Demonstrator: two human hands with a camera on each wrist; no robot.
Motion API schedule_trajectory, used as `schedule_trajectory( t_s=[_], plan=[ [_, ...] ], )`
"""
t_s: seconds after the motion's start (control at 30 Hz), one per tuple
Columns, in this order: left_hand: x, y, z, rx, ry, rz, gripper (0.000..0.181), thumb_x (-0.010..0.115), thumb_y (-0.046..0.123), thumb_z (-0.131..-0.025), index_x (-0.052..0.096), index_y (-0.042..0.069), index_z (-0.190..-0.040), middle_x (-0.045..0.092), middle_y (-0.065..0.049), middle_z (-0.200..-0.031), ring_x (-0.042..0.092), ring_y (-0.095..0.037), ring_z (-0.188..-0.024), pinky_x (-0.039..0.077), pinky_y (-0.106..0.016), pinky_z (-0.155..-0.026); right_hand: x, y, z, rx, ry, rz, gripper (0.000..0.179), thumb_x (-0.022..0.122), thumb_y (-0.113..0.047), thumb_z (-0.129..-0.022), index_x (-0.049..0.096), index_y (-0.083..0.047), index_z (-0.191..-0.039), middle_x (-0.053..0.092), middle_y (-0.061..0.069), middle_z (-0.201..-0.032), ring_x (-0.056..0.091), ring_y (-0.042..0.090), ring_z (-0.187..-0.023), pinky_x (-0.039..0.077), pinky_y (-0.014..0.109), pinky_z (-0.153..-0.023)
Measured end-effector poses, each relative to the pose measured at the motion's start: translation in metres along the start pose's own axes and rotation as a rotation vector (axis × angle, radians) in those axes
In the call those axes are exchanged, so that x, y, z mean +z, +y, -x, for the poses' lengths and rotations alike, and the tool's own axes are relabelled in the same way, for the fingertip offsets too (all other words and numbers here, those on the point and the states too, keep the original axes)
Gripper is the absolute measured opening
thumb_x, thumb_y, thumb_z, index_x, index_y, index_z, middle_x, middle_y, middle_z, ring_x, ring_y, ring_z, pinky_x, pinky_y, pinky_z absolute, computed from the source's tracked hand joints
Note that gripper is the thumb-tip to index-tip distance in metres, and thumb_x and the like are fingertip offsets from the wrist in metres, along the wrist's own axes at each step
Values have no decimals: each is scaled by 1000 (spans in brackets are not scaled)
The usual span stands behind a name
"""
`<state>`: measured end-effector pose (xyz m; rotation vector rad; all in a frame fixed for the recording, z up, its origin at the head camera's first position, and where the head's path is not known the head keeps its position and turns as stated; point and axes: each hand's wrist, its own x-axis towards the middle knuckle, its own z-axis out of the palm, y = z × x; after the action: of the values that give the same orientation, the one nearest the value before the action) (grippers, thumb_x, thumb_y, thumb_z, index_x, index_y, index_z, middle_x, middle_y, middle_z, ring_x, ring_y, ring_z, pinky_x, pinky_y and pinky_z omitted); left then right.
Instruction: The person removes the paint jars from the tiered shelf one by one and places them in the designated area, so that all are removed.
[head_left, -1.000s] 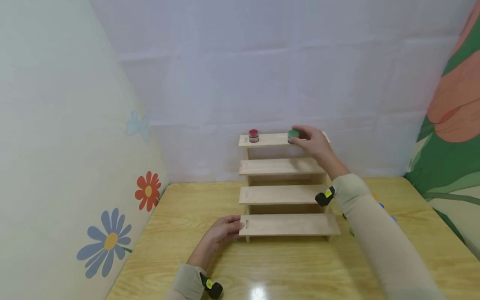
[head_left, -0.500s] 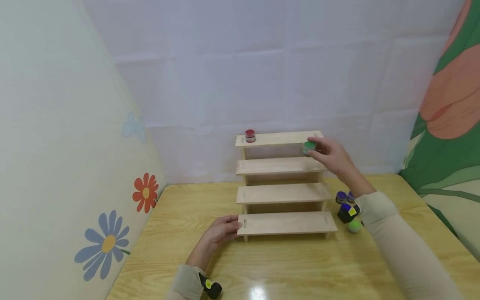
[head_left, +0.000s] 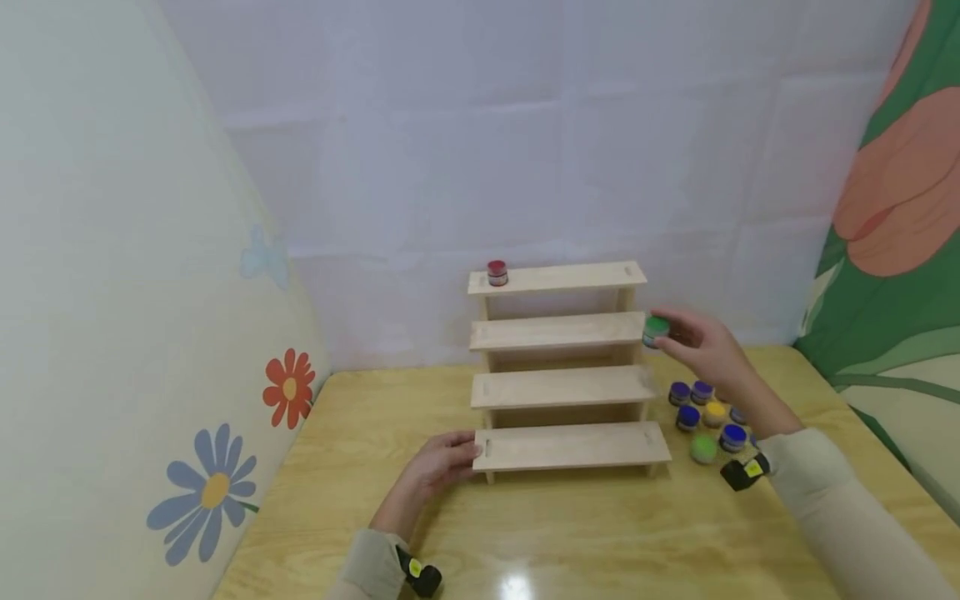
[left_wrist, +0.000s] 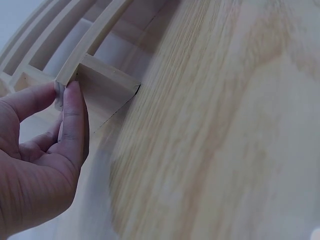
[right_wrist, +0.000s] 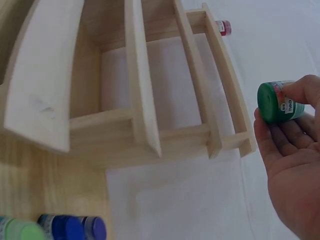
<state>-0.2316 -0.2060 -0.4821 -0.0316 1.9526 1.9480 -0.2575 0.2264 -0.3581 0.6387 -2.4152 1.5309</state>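
Observation:
A wooden rack with several stepped shelves (head_left: 570, 447) stands on the table. My left hand (head_left: 442, 463) pinches the left end of its lowest shelf; in the left wrist view thumb and fingers (left_wrist: 74, 120) meet on that shelf end. My right hand (head_left: 701, 346) holds a small paint jar with a green lid (head_left: 656, 331) in the air, just right of the second shelf from the top. The right wrist view shows the green jar (right_wrist: 279, 101) on its side between thumb and fingers. A red paint jar (head_left: 497, 273) sits at the left of the top shelf.
Several paint jars stand on the table right of the rack, among them a light green jar (head_left: 703, 448), a yellow jar (head_left: 714, 413) and a blue jar (head_left: 732, 437). A white cloth backdrop (head_left: 420, 183) hangs behind. A flower-painted panel (head_left: 135, 333) borders the left side.
My right hand has carried the green jar from the top shelf rightward and down, off the rack. The paint jars on the right have come into view. The left hand keeps its hold.

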Motion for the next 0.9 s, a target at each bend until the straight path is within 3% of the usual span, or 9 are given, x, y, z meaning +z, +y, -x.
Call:
schedule_trajectory(
  t_s=[0.27,0.57,0.9],
  plan=[
    [1,-5,1,0,3,8,54,64,6,-97,44,-16,-143,68,-14,-117,69,-16,-94,58,-28,-80,-9,23,38,68,-36,24,46,62,-12,-102,51,6,-143,59,26,-129,58,-10,-104,52,13,-85],
    [1,-4,0,4,8,2,53,64,7,-98,44,-15,-143,68,-14,-117,69,-16,-94,58,-28,-80,-18,43,78,87,-81,-23,45,62,-8,-101,49,9,-141,60,-22,-120,62,-6,-102,55,18,-81],
    [0,-1,1,6,4,4,56,62,6,-98,40,-17,-144,65,-18,-123,68,-15,-92,57,-27,-80,-20,64,116,127,-81,-28,44,63,-2,-99,49,13,-138,59,-27,-119,61,-5,-101,56,19,-79]
  ],
)
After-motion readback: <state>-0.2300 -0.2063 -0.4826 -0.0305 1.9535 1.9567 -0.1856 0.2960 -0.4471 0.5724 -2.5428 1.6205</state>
